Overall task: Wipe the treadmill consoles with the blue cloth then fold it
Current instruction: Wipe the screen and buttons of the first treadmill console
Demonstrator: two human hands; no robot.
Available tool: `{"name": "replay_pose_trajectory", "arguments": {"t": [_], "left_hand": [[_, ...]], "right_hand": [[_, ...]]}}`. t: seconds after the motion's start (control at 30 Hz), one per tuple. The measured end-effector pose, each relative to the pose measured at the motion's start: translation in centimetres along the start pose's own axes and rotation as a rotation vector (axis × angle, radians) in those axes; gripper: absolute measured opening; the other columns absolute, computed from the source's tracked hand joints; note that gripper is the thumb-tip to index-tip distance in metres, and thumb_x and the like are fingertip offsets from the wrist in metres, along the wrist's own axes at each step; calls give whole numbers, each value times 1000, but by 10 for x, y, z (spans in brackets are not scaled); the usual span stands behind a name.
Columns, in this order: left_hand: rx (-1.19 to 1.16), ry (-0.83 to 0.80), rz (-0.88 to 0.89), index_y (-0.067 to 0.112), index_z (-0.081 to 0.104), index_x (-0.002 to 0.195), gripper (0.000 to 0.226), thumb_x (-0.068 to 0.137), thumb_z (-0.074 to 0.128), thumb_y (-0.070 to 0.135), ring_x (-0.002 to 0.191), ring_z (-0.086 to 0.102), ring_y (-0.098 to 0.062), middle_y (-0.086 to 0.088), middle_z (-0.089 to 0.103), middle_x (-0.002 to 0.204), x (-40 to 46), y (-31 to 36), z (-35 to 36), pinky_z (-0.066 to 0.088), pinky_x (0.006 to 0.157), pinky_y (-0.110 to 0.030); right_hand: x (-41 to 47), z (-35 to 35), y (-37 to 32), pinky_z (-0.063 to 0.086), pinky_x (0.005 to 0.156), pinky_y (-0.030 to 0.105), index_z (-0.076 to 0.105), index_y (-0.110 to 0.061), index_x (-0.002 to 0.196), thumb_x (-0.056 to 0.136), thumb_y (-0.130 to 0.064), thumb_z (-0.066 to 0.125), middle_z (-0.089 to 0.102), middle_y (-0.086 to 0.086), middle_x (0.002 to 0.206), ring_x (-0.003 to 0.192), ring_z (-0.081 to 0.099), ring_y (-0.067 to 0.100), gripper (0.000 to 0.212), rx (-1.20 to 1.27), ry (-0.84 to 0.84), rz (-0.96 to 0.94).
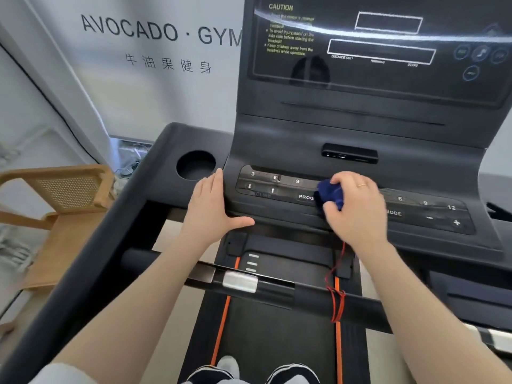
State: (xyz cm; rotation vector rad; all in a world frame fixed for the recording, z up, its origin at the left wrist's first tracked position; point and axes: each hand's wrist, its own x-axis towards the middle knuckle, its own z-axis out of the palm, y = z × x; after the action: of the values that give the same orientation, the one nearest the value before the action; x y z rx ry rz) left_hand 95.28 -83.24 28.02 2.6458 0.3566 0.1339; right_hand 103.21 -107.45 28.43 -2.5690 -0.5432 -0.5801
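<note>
On the treadmill console (360, 134): matte dark-grey plastic, curved shell, glossy black screen (382, 45) up top with yellow CAUTION text and white outlined boxes. Below that, glossy button strip (277, 187) with white numerals 3, 6, 9, arrows, PROG on the near-left side; 6, 9, 12, MODE, minus and plus on the right side. Round cup holder (196, 164) recessed in the left wing. Blue cloth (329, 194): soft, fuzzy, dark navy, bunched into a wad, pressed on the button strip centre just right of PROG. Right hand (357, 209) on top of the wad, fingers curled over it, thumb under its near edge; thin gold ring on one finger. Left hand (213, 206) flat, fingers straight and together, thumb splayed out, resting on console's left front edge; well left of the cloth, not touching it. Red cord (336, 284) hanging from console, looped round the black crossbar (277, 289) with metal sensor plate. Orange-edged belt (277, 333) below. Wooden chair (63, 195) with woven cane back at left.
</note>
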Motion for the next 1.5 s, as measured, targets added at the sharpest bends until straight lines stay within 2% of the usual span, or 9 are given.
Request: {"name": "replay_pose_trajectory", "arguments": {"t": [0.37, 0.47, 0.53, 0.63, 0.8, 0.97, 1.07, 1.27, 1.5], "left_hand": [[81, 25, 102, 14, 2, 149, 108, 74, 67, 55, 144, -3, -26, -9, 1, 157, -1, 13, 6, 4, 116, -37], [28, 137, 164, 9, 27, 144, 94, 71, 73, 49, 137, 18, -29, -12, 28, 147, -5, 28, 13, 18, 112, -36], [-11, 254, 207, 6, 52, 123, 71, 67, 78, 41, 116, 42, -32, -13, 49, 121, -8, 37, 22, 35, 98, -37], [-53, 294, 273, 5, 58, 94, 49, 64, 82, 35, 87, 52, -30, -9, 55, 92, -12, 50, 36, 43, 76, -37], [26, 227, 284, 4, 56, 92, 49, 65, 81, 37, 86, 50, -29, -11, 52, 93, -17, 68, 50, 43, 75, -37], [87, 269, 261, 2, 55, 84, 50, 60, 85, 33, 78, 49, -32, -14, 52, 85, -21, 71, 56, 44, 69, -38], [-16, 288, 215, 1, 55, 86, 47, 61, 86, 25, 83, 51, -32, -16, 51, 93, -29, 72, 59, 44, 73, -34], [26, 384, 21, 4, 55, 108, 56, 66, 83, 28, 102, 51, -34, -18, 47, 115, -28, 47, 38, 45, 87, -42], [-40, 203, -2, 9, 27, 144, 81, 79, 73, 24, 141, 20, -26, -10, 19, 154, -21, 20, 22, 22, 112, -38]], "right_hand": [[-24, -31, 66, 41, 88, 46, 56, -7, 109, 76, -15, 56, 59, 13, 113, 111, 46, 36, 35, -83, 151, 342], [-35, -30, 58, 41, 88, 49, 53, -5, 114, 75, -25, 50, 55, 15, 122, 117, 43, 39, 45, -144, 175, 405], [-45, -25, 45, 41, 88, 51, 54, -5, 115, 76, -29, 51, 54, 15, 125, 117, 43, 41, 47, -180, 156, 344], [-62, -16, 29, 41, 88, 47, 52, -11, 116, 77, -34, 54, 53, 9, 128, 118, 43, 36, 45, -200, 69, 126], [-76, -38, 70, 41, 90, 43, 45, -20, 113, 75, -36, 47, 51, 3, 133, 123, 41, 31, 42, -195, -34, -93], [-79, -53, 94, 42, 86, 52, 50, -6, 117, 74, -20, 66, 49, 15, 131, 120, 41, 41, 47, -289, 18, 258], [-75, -35, 65, 45, 80, 51, 49, -3, 117, 72, -22, 69, 50, 21, 129, 115, 45, 46, 52, -387, -14, 198], [-71, 10, 4, 38, 91, 48, 44, -8, 120, 69, -20, 74, 41, 16, 134, 120, 38, 40, 60, -270, -66, -306], [-51, 37, -59, 37, 100, 52, 41, -13, 123, 64, -20, 79, 46, 15, 139, 129, 28, 38, 70, -186, -207, -497]]}}
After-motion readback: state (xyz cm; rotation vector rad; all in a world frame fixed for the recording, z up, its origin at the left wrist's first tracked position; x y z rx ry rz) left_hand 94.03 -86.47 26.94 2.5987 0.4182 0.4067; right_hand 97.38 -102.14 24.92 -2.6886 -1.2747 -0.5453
